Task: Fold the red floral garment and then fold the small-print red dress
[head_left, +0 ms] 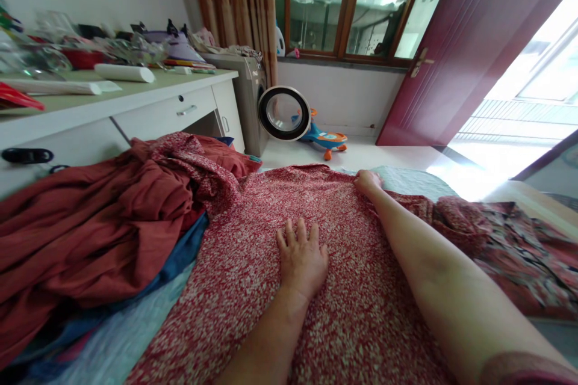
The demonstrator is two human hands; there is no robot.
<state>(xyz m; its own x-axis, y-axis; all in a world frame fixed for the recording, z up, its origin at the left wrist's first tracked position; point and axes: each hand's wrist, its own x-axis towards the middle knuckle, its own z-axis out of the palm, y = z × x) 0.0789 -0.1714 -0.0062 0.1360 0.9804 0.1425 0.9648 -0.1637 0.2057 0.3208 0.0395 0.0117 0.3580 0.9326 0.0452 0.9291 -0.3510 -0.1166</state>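
A red garment with a pale speckled print [253, 289] lies spread over a light bed cover [406, 179], one sleeve reaching out to each side. My left hand [301, 255] rests flat on the middle of the cloth, fingers spread. At the garment's far right corner, near the shoulder, my right hand [368, 183] is closed on the fabric; its fingertips are partly hidden. The left sleeve [212, 177] lies over a heap of rust-red cloth [112, 216]. On the right, the other sleeve [460, 222] touches a patterned cloth [533, 252].
To the left stands a white cabinet [167, 111] with glassware and a white roll [124, 73] on top. Beyond it is a washing machine with its round door [284, 113] open, beside a blue and orange ride-on toy [327, 138]. A dark red door [451, 42] stands open at right.
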